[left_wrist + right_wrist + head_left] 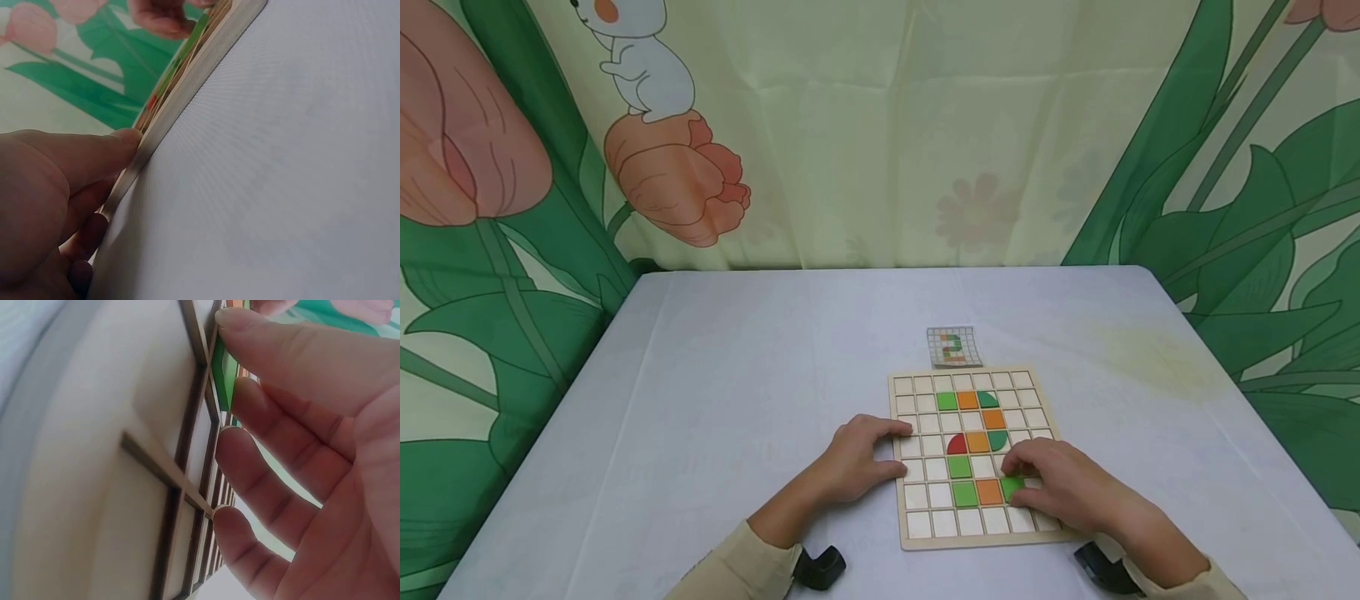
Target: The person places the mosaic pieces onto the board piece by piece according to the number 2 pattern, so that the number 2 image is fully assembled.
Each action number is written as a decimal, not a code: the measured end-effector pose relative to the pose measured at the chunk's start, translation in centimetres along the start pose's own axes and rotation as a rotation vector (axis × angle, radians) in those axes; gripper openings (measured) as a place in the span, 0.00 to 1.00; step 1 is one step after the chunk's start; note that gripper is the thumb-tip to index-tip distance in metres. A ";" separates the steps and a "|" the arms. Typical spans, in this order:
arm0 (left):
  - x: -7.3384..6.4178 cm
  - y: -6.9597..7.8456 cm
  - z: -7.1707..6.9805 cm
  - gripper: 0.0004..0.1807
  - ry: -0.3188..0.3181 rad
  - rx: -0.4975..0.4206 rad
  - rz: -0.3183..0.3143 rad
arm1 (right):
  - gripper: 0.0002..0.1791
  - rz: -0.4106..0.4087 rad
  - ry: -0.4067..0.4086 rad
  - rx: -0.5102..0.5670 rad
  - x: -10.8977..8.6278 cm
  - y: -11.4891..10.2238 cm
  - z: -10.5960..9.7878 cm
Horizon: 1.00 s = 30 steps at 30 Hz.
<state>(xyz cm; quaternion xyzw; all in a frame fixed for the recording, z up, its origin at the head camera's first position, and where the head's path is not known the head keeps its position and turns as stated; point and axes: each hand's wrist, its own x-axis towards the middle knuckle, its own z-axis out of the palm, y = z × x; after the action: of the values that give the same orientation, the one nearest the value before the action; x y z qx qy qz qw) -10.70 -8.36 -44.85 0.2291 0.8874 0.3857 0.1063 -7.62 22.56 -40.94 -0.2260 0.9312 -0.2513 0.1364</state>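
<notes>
A wooden grid board (985, 542) lies on the white table with coloured tiles set in some of its cells. My left hand (853, 458) rests at the board's left edge, thumb and index finger spread apart along it. In the left wrist view, the thumb (106, 153) touches the side rim. My right hand (1063, 487) is over the lower right of the board, its thumb and fingertips pinching a green square tile (1011, 486) at its cell, beside an orange tile (988, 492). The right wrist view shows the green tile (228, 384) partly hidden by that hand.
A small printed card (955, 347) with a coloured grid pattern lies just beyond the board. Other tiles on the board include a red rounded one (957, 444) and a green rounded one (997, 440). A patterned curtain (865, 133) hangs behind the table (737, 350).
</notes>
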 end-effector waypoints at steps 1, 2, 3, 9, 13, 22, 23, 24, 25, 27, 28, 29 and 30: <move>0.0 0.0 0.0 0.25 -0.002 -0.001 -0.003 | 0.13 -0.002 -0.001 0.001 0.0 0.0 0.0; 0.0 0.0 0.0 0.25 -0.003 -0.004 -0.006 | 0.13 -0.002 -0.002 0.002 0.0 0.0 0.0; 0.0 0.0 0.0 0.25 -0.003 -0.005 -0.007 | 0.13 -0.003 -0.002 0.002 0.0 0.0 0.1; 0.0 0.0 0.0 0.25 0.001 -0.008 -0.013 | 0.13 -0.004 0.007 0.004 0.1 0.0 0.1; 0.0 0.1 0.0 0.25 -0.005 -0.011 -0.026 | 0.14 0.008 -0.006 0.021 0.1 0.1 0.2; 0.0 0.5 -0.3 0.26 -0.039 -0.029 -0.057 | 0.17 -0.033 0.042 0.099 -0.2 0.6 0.0; 0.0 0.5 -0.4 0.25 -0.046 -0.035 -0.060 | 0.17 -0.029 0.052 0.098 -0.3 0.6 0.0; 0.0 0.4 -0.5 0.25 -0.053 -0.040 -0.060 | 0.17 -0.018 0.062 0.102 -0.2 0.5 -0.1; 0.0 0.4 -0.6 0.25 -0.060 -0.046 -0.058 | 0.16 -0.001 0.071 0.104 -0.2 0.4 -0.2; 0.0 0.4 -0.9 0.23 -0.073 -0.064 -0.060 | 0.16 0.039 0.088 0.096 -0.1 0.3 -0.5; 0.0 0.4 -1.1 0.23 -0.077 -0.073 -0.062 | 0.17 0.052 0.101 0.086 0.0 0.3 -0.6; 0.0 0.4 -1.3 0.22 -0.079 -0.080 -0.068 | 0.17 0.061 0.114 0.076 0.0 0.2 -0.7; 0.0 0.5 -1.6 0.22 -0.081 -0.086 -0.075 | 0.18 0.069 0.131 0.064 0.0 0.2 -0.9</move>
<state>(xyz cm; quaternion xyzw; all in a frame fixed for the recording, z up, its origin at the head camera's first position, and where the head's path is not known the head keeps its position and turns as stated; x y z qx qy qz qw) -11.10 -9.09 -43.45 0.2063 0.8730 0.4095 0.1661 -8.04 23.06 -40.33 -0.1723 0.9369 -0.2902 0.0911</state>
